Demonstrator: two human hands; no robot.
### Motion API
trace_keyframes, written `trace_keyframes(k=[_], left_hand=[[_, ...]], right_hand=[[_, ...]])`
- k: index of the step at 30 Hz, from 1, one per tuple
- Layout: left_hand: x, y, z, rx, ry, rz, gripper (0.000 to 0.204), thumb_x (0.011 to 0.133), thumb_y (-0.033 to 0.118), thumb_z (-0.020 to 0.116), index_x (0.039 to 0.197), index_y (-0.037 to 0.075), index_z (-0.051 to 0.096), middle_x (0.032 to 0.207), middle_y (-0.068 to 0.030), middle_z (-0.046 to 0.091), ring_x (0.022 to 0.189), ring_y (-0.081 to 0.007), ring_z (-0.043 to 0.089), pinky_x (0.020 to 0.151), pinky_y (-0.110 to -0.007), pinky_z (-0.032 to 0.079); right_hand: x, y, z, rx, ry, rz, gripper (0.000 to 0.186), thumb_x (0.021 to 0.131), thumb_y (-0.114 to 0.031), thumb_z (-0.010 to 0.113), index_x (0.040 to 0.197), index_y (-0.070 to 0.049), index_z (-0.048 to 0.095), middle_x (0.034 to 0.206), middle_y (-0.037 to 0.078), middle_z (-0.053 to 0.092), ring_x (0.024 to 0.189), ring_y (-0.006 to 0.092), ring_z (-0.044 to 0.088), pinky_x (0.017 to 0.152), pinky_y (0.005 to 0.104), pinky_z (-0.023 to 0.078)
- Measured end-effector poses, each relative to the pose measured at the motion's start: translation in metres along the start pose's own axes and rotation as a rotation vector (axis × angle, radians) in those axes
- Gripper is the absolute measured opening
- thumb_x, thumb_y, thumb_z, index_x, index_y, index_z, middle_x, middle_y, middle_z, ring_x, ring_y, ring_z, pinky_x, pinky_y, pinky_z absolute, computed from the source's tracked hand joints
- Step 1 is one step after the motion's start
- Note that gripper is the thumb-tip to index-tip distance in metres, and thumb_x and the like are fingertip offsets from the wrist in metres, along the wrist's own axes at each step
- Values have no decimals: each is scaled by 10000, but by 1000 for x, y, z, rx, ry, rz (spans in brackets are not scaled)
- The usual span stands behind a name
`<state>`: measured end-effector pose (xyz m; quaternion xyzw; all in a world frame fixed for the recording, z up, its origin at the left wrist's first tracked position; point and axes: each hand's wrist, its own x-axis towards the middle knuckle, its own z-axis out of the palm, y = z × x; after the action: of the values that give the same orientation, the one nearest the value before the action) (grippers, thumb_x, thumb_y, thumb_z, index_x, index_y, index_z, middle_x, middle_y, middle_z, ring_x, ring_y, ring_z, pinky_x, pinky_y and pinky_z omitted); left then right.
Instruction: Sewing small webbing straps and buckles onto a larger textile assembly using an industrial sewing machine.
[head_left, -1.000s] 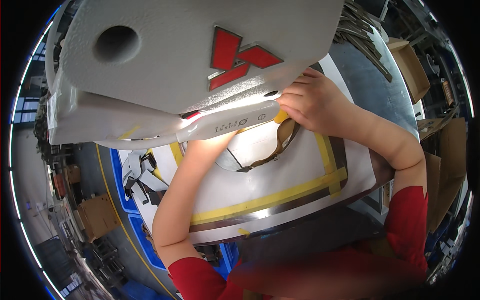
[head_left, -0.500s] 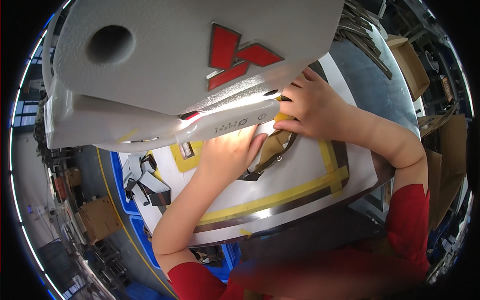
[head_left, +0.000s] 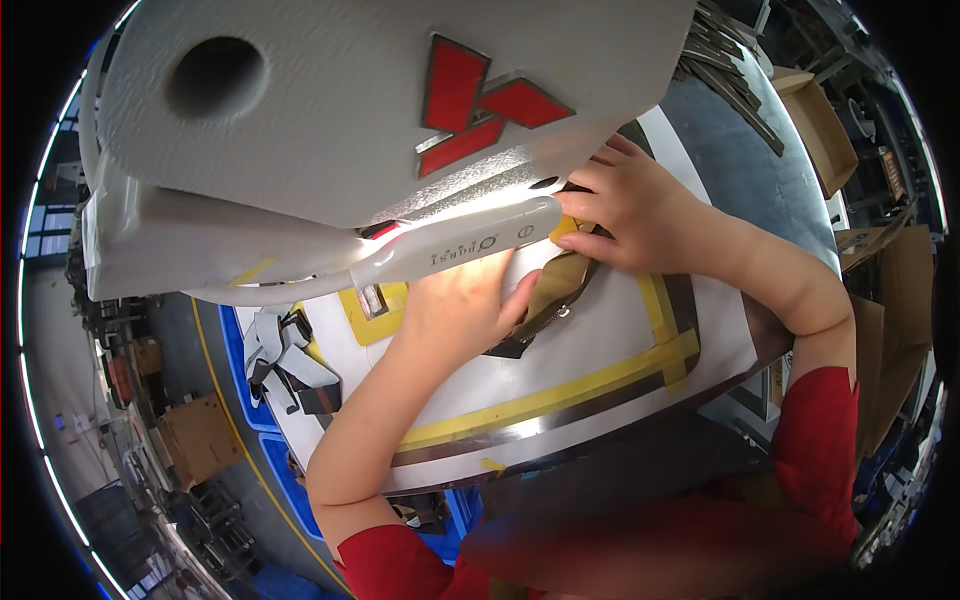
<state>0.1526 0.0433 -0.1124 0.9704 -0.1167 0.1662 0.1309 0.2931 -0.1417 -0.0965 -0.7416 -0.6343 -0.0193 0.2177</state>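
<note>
Under a large white sewing machine head (head_left: pixel 330 120) lies an olive-brown fabric piece (head_left: pixel 556 285) with a zipper (head_left: pixel 545 322) along its near edge. My left hand (head_left: pixel 455 305) reaches in from the left. Its thumb presses on the fabric, while its fingers go out of sight behind the white lamp (head_left: pixel 460 240). On the right, my right hand (head_left: pixel 630 205) grips the far right part of the same piece. Its thumb and fingers close around it beside a small yellow part (head_left: pixel 565 229). The machine hides the needle area.
Yellow tape (head_left: pixel 540 400) marks the white work surface (head_left: pixel 480 385). Grey and black straps (head_left: pixel 290 365) lie at its left edge, near blue bins (head_left: pixel 285 475). Dark strips (head_left: pixel 725 75) are heaped at the far right, and cardboard boxes (head_left: pixel 885 340) stand beyond the table.
My left thumb has shifted right, further onto the fabric. The fabric has turned slightly, and my right hand has moved a little to the right with its thumb raised slightly.
</note>
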Motion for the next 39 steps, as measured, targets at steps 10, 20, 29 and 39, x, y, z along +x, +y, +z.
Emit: trace_keyframes(k=[10,20,29,39], left_hand=[[-5,5,3,148,8,-41,456,747,349,694,1125,107,616,1079,-100,603,973,-265,586,793,-379,470],[-2,4,-2,26,-48,-57,520,723,282,719,1194,109,582,1082,-97,611,1007,-290,565,887,-404,413],[1,6,0,55,4,-42,488,705,333,718,1129,107,629,1087,-92,619,994,-266,592,828,-391,469],[0,0,4,-35,33,-94,400,716,293,718,1047,80,651,944,-101,645,833,-288,613,722,-386,480]], right_hand=[[-1,-1,4,-100,-31,-52,343,806,-277,658,1106,-114,628,1110,39,548,1075,223,506,1045,476,324],[0,0,1,-57,5,-73,360,767,-236,705,1039,-11,634,1077,92,638,981,228,609,1064,416,339],[-1,-1,1,-94,-1,-85,360,762,-241,711,1030,-16,630,1088,97,637,1045,216,601,1061,430,343],[1,4,0,-113,1,-88,339,785,-234,689,1036,-16,626,1077,91,635,987,227,619,1059,430,336]])
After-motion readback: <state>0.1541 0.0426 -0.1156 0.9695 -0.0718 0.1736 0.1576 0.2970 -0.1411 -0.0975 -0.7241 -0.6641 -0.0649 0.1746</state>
